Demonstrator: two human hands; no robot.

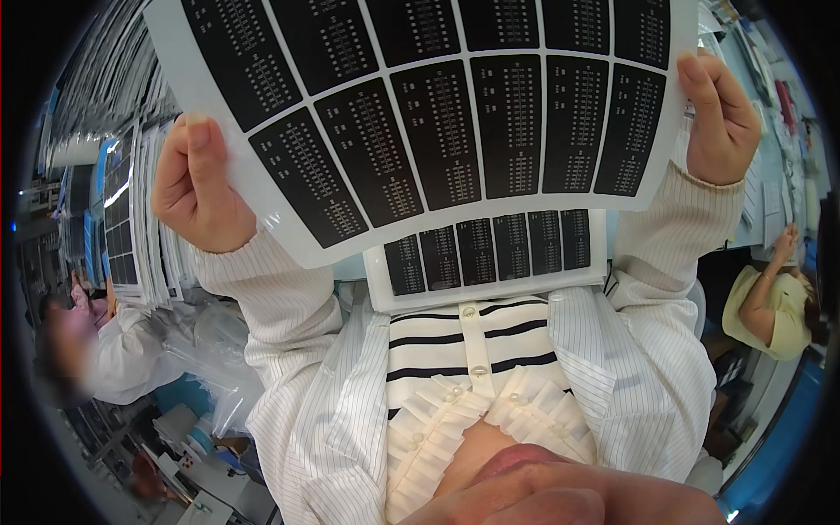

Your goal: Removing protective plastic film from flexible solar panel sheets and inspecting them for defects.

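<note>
Presumably for even support, the black-panelled sheet (437, 131) is pinched at opposite edges by the left hand (203, 184) and right hand (723, 120).

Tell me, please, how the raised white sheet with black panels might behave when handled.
The printed sheet is probably light, as the left hand and right hand hold it by pinched side edges. It seems moderately stiff, since it spans between them without folding over. Glints near its lower left corner suggest a smooth, possibly slippery surface.
</note>
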